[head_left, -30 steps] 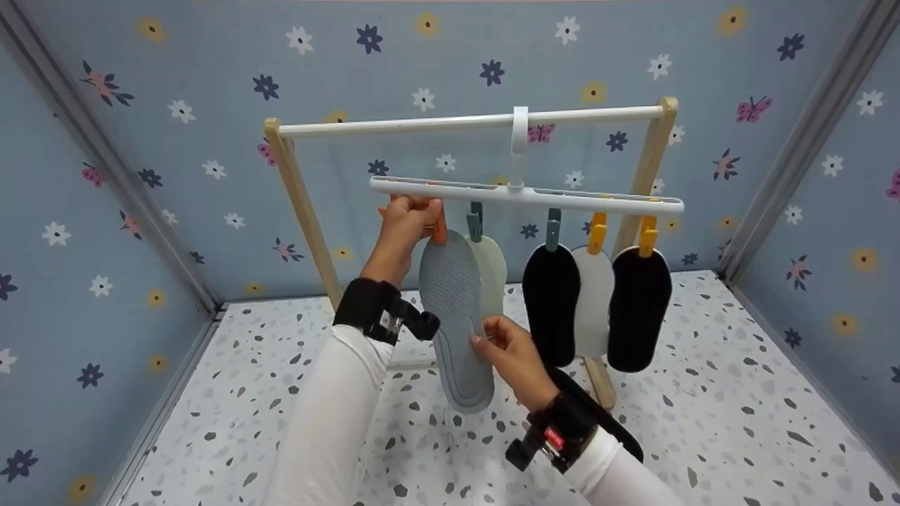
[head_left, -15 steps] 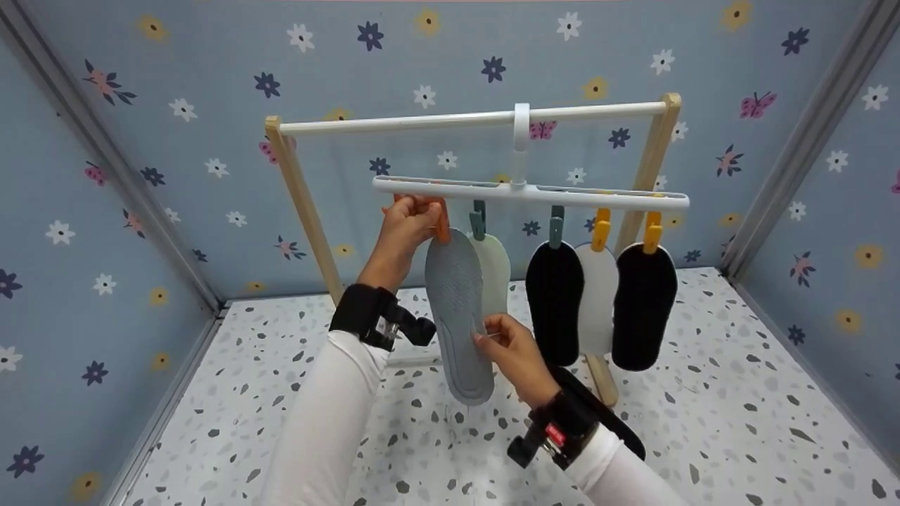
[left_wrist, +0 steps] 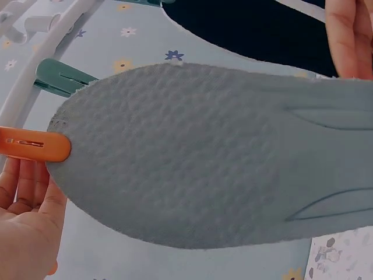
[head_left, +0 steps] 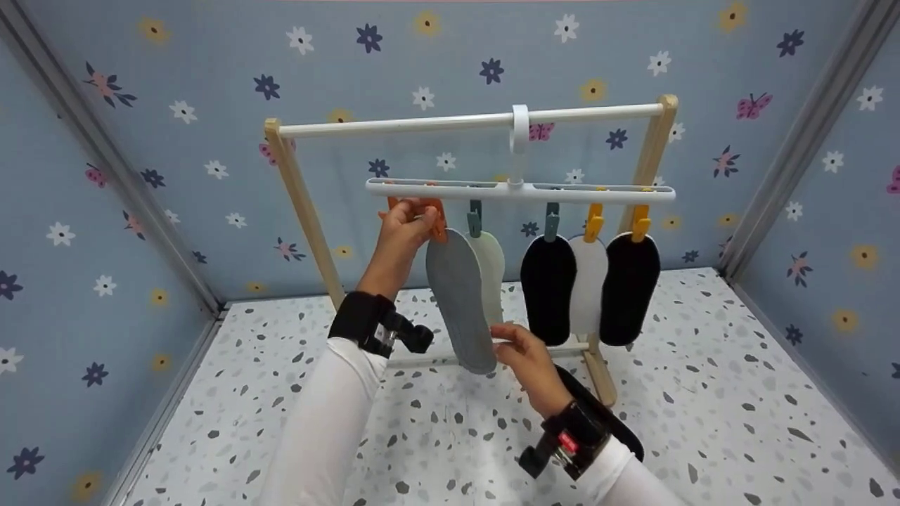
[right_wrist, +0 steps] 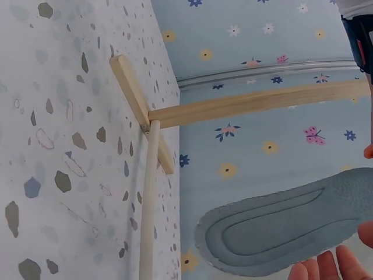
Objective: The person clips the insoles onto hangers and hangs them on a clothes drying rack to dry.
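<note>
A grey insole (head_left: pixel 457 302) hangs from an orange clothespin (head_left: pixel 437 225) near the left end of a white hanger (head_left: pixel 450 188). My left hand (head_left: pixel 397 242) grips that clothespin at the hanger's bar; in the left wrist view its fingers lie behind the clothespin (left_wrist: pixel 44 147). A second orange clothespin is mostly hidden by this hand. My right hand (head_left: pixel 527 362) is beside the insole's lower right edge, fingers extended and thumb apart. In the right wrist view its fingertips (right_wrist: pixel 329 268) sit just below the edge of the insole (right_wrist: pixel 280 227).
A pale green insole (head_left: pixel 491 263) hangs behind the grey one. Two black insoles, including one at far right (head_left: pixel 631 288), flank a white insole (head_left: pixel 588 288). The hanger hooks over a wooden rack's white rail (head_left: pixel 394 126). A black strip (head_left: pixel 608 414) lies on the speckled surface behind my right wrist.
My right fingers have come off the grey insole's edge and shifted slightly right and down. The insole's lower end has swung back, as have the insoles at right. The left hand keeps its grip.
</note>
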